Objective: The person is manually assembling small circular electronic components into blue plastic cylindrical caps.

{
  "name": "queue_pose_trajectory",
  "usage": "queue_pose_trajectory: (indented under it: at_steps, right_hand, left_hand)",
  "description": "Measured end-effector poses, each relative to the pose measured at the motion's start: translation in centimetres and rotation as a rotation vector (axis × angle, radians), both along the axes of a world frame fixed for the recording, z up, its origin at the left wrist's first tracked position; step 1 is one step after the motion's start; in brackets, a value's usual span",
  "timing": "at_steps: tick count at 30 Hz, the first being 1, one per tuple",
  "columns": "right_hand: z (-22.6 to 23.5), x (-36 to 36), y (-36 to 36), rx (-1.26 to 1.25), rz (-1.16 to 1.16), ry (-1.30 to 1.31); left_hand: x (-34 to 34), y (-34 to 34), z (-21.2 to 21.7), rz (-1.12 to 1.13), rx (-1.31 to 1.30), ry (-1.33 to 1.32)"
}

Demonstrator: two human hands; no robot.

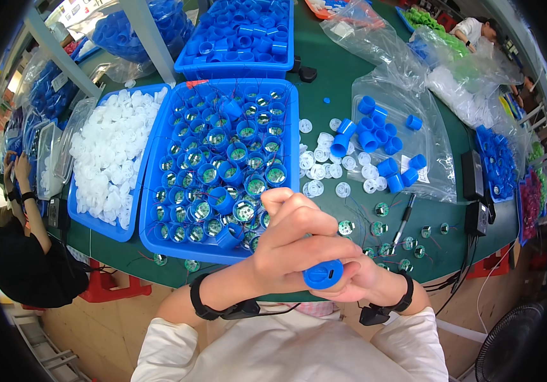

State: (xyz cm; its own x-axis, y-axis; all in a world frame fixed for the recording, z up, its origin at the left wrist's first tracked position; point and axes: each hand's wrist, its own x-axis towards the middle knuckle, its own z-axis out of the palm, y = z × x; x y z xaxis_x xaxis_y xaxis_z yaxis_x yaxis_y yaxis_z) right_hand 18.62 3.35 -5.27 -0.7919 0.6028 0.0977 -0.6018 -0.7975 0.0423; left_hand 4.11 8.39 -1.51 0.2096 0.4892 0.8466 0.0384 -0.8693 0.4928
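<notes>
Close to my body, both hands are closed around a blue plastic cup, whose round end with a small dark slot faces me. My left hand curls its fingers over it from the left. From below and the right, my right hand grips the same cup, its fingers partly hidden. Beyond my left hand is a blue tray packed with blue cups holding green round circuit boards and thin wires. Several loose circuit boards lie to the right of my hands, around a pen.
A tray of white plastic pieces stands left, and another of blue cups at the back. Clear discs and empty blue cups lie beside a plastic bag. Black boxes with cables sit right. Other people work far left and right.
</notes>
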Motion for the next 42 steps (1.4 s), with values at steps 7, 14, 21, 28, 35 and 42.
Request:
queue_pose_trajectory:
  at_steps: [7,14,21,28,35,42]
  right_hand:
    - [2.3,1.5,2.1,0.288,-0.219,-0.462]
    - [6.3,0.9,4.7,0.937,-1.170,-1.812]
    - [9.0,-1.9,7.9,1.539,-0.841,-1.499]
    - [9.1,4.9,9.5,1.699,-0.681,-2.290]
    - [5.7,11.1,7.5,1.726,-0.262,-2.754]
    - [4.4,11.8,5.1,1.585,-0.351,-2.805]
  left_hand:
    - [-0.4,0.2,-0.8,0.033,-0.032,0.019]
    - [-0.2,-0.2,0.0,-0.148,-0.059,-0.011]
    - [0.4,-2.2,-0.7,-0.909,-0.347,0.211]
    - [1.3,-2.1,-1.5,-0.586,-0.539,0.588]
    - [1.1,-1.7,-0.9,-0.543,-0.736,0.449]
    - [1.4,-1.0,-1.2,-0.530,-0.915,0.271]
